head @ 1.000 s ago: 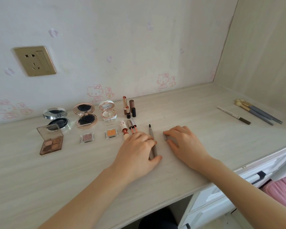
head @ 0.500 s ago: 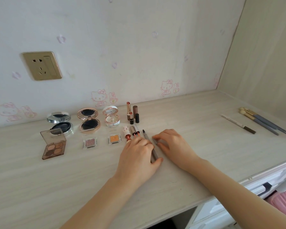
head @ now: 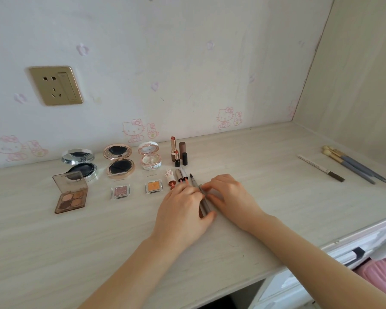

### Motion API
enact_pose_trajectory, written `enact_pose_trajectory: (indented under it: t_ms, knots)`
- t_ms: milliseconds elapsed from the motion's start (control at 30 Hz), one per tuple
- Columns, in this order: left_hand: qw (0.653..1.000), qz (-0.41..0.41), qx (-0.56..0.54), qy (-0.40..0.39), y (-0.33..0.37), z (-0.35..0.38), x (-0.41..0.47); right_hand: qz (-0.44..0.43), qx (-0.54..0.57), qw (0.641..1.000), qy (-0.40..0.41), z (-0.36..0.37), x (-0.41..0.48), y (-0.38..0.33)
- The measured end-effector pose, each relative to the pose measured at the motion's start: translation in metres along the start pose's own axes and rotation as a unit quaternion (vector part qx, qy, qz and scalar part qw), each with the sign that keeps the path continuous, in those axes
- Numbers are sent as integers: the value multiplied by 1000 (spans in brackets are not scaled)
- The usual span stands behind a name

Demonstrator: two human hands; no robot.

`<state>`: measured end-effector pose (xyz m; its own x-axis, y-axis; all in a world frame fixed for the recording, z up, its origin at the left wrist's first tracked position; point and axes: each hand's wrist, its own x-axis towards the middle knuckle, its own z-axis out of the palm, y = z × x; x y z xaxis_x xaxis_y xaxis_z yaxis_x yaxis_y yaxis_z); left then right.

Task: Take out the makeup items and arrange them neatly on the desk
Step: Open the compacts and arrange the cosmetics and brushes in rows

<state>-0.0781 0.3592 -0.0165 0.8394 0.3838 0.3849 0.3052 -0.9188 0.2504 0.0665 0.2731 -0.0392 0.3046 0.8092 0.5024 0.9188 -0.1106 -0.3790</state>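
Head view: nearest, my left hand curls over a grey liner pen, thumb at its near end. My right hand pinches a matching grey tube just beside it, to line both up with the lip glosses on the desk. Beyond, eyeshadow pans, open compacts and upright lipsticks sit in rows. Brushes lie well apart at the far right, probably next.
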Motion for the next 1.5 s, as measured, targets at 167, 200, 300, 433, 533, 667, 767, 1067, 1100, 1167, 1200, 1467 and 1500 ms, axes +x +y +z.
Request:
enact_pose_trajectory:
  t_ms: [167,200,300,433,533,667,767,1067,1100,1167,1200,1467,1500]
  knots:
    - [1000,-3,7,-3,2,-3,-1,1,-12,1000,0,-6,-5,3]
    - [1000,-3,6,0,3,-3,-1,7,-17,1000,1,-9,-7,4]
    - [1000,0,-8,0,6,-4,3,25,-26,999,3,-21,-16,11]
    - [999,44,-21,-7,20,-5,12,59,-55,997,15,-43,-32,23]
    - [996,82,-21,-20,40,-2,25,84,-80,993,27,-62,-46,33]
    - [988,112,-63,-87,63,17,50,109,-110,987,47,-88,-67,53]
    - [982,107,-102,-118,82,37,73,136,-129,981,55,-105,-80,72]
    - [968,102,-185,-136,129,102,134,224,-180,953,96,-144,-104,136]
    - [967,101,-189,-137,134,108,140,231,-191,949,98,-147,-105,140]
    - [964,94,-206,-137,144,118,152,256,-206,939,102,-152,-106,149]
    - [962,87,-218,-136,150,122,158,278,-211,932,100,-154,-106,153]
    - [965,97,-172,-174,189,150,196,377,-195,903,61,-151,-106,166]
    - [965,108,-154,-180,189,153,200,374,-201,903,58,-151,-106,166]
